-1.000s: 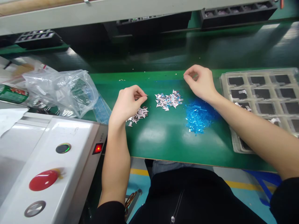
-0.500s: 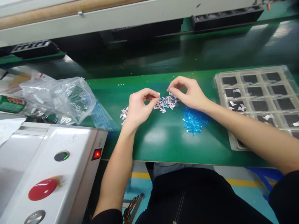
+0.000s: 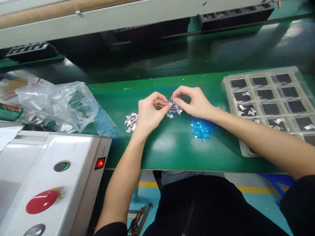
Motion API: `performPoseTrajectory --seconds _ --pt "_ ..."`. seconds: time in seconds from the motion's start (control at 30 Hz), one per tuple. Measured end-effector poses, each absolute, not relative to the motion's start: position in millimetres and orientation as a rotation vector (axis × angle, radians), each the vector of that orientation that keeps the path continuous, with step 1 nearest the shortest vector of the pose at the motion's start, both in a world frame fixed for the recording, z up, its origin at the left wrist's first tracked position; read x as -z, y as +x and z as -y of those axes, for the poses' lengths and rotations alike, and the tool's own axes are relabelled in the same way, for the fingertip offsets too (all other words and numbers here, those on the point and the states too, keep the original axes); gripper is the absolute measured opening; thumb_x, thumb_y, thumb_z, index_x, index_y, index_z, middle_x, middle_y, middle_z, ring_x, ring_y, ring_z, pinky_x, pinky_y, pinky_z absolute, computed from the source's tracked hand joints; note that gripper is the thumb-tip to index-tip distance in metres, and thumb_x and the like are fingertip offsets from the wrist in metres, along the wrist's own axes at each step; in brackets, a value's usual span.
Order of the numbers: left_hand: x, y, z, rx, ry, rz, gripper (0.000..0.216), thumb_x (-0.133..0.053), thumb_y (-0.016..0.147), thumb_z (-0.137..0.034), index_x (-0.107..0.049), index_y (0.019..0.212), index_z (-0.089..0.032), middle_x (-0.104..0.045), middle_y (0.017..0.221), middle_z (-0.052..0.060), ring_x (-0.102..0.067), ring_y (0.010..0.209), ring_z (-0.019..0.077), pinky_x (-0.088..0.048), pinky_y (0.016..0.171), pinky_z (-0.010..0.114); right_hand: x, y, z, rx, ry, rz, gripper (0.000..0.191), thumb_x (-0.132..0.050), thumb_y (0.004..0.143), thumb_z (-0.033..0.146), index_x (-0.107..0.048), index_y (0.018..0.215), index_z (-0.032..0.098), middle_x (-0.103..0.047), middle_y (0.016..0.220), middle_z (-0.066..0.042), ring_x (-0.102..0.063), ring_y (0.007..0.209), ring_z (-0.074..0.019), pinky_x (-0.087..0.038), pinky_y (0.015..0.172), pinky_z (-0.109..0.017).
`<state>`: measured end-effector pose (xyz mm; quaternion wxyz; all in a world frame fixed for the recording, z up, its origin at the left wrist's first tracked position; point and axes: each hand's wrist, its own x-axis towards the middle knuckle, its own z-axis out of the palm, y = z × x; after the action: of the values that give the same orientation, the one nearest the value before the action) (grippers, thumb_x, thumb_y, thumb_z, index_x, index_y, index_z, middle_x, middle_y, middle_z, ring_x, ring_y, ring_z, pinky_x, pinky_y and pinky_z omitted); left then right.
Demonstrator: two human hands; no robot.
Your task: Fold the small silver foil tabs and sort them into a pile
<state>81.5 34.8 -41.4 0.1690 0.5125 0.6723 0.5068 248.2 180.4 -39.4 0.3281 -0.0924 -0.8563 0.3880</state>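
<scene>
My left hand [image 3: 152, 109] is closed in a pinch on a small silver-white flat piece [image 3: 170, 102] above the green worktop. Thumb and forefinger of my right hand [image 3: 194, 101] are pinched together right at that piece; what lies between them is too small to make out. Beneath the fingertips is a pile of similar pieces [image 3: 176, 109], some showing blue, partly hidden by my hands. Left of my left wrist lies another pile of silver-white pieces [image 3: 131, 120]. Below my right hand is a heap of shiny blue film bits [image 3: 203, 128].
At right, a clear compartment tray [image 3: 235, 108] with dark pads holds several white pieces. On the left are plastic bags [image 3: 56, 101] and a white machine [image 3: 73, 147] with a red button [image 3: 42, 201]. Black divided trays [image 3: 236, 18] stand at the back.
My right hand has moved left and slightly down, so its fingertips now meet those of my left hand at the small piece. The camera view has shifted slightly.
</scene>
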Motion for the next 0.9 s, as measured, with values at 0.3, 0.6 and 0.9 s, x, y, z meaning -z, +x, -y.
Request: performPoseTrajectory --seconds 0.3,0.6,0.9 --pt "39.3 85.9 -35.4 -1.409 1.460 -1.959 0.014 -0.083 0.087 -0.026 -0.071 0.092 -0.023 -0.082 0.089 0.001 -0.082 0.084 0.0188 -0.068 0.079 0.030 42.3 246.9 -180.8 -0.867 -0.251 2.327 0.011 -0.068 0.098 0.031 -0.076 0.094 0.025 -0.083 0.093 -0.003 -0.075 0.086 -0.0253 -0.055 0.088 -0.041" --pt "39.0 85.7 -35.2 -1.440 1.502 -1.891 0.014 -0.083 0.086 -0.022 -0.071 0.091 -0.023 -0.081 0.087 -0.001 -0.080 0.081 0.0171 -0.066 0.078 0.028 46.2 245.3 -183.7 -0.985 -0.187 2.268 0.022 -0.066 0.097 0.028 -0.080 0.114 0.024 -0.085 0.108 -0.005 -0.077 0.095 -0.0247 -0.059 0.091 -0.040" --pt "32.0 86.7 -33.5 -1.353 1.549 -1.884 0.014 -0.079 0.087 -0.021 -0.068 0.094 -0.023 -0.080 0.089 0.000 -0.081 0.084 0.0176 -0.066 0.081 0.029 48.8 244.9 -188.6 -1.006 -0.112 2.325 0.027 -0.070 0.095 0.027 -0.078 0.121 0.026 -0.080 0.099 -0.003 -0.071 0.088 -0.0221 -0.057 0.084 -0.038"
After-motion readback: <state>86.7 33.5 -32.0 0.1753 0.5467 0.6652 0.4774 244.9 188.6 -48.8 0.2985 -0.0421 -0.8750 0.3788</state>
